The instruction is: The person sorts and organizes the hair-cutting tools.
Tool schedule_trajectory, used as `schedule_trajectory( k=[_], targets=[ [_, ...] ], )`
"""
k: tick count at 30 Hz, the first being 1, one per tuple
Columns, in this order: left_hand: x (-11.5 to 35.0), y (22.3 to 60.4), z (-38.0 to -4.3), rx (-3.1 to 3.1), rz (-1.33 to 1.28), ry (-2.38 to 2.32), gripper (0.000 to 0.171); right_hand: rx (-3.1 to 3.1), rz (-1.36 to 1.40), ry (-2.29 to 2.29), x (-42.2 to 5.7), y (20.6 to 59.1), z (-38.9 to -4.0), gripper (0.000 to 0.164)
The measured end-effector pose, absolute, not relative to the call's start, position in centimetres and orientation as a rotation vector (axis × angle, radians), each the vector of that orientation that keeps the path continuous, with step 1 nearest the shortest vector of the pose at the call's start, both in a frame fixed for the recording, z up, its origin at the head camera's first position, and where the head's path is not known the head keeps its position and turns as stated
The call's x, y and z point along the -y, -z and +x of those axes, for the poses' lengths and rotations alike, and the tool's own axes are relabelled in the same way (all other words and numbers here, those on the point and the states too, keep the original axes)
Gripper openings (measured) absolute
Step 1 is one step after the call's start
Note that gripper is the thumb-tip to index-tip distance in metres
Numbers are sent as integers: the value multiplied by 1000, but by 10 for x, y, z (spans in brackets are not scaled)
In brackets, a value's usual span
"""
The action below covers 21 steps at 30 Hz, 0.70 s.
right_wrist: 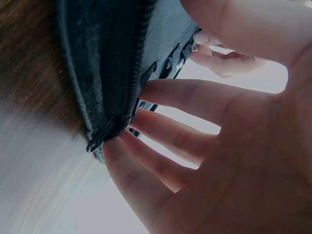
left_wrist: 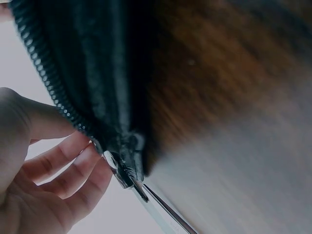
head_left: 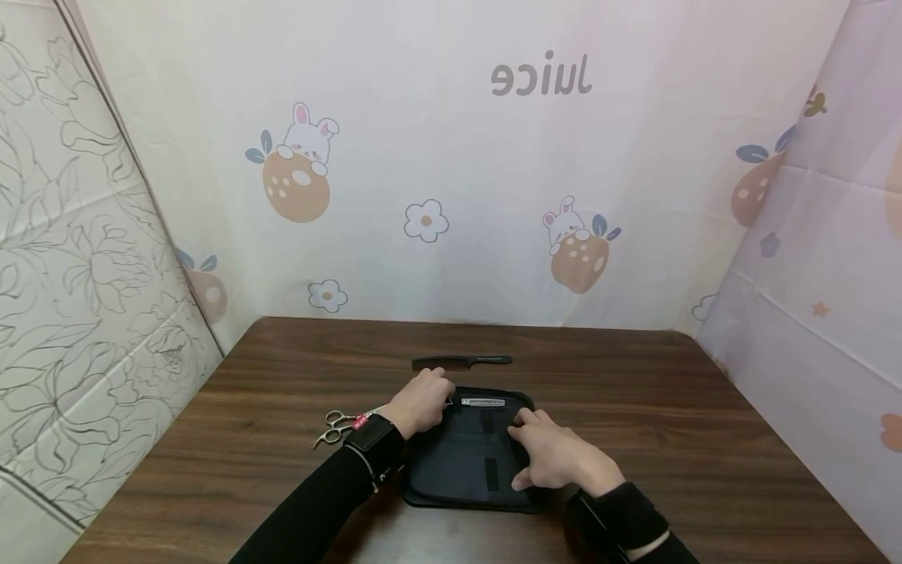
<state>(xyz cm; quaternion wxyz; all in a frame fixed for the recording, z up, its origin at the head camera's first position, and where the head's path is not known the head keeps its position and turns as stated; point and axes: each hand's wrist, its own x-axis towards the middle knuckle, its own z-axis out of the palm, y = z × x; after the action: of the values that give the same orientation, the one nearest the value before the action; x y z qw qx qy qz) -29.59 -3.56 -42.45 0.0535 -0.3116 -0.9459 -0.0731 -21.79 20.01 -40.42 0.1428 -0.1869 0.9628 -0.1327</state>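
On the wooden table (head_left: 282,376), the black zippered case (head_left: 451,462) lies flat, its far-left edge pinched by my left hand (head_left: 420,403); my right hand (head_left: 557,456) spreads along its right edge, presumably steadying it. Comb (head_left: 451,362) and scissors (head_left: 348,428) lie outside.

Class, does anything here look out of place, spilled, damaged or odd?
The word "Juice" on the back sheet looks odd: its letters run backwards, as in a mirror. On the table, no spill or damage shows around the black case, comb or scissors.
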Motion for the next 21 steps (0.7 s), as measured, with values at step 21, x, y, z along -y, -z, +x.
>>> schedule_trajectory(
  k=[21],
  targets=[
    [34,425,-297,2880,-968,220,12,-2775,-550,388,-200,404,-219,72]
  ],
)
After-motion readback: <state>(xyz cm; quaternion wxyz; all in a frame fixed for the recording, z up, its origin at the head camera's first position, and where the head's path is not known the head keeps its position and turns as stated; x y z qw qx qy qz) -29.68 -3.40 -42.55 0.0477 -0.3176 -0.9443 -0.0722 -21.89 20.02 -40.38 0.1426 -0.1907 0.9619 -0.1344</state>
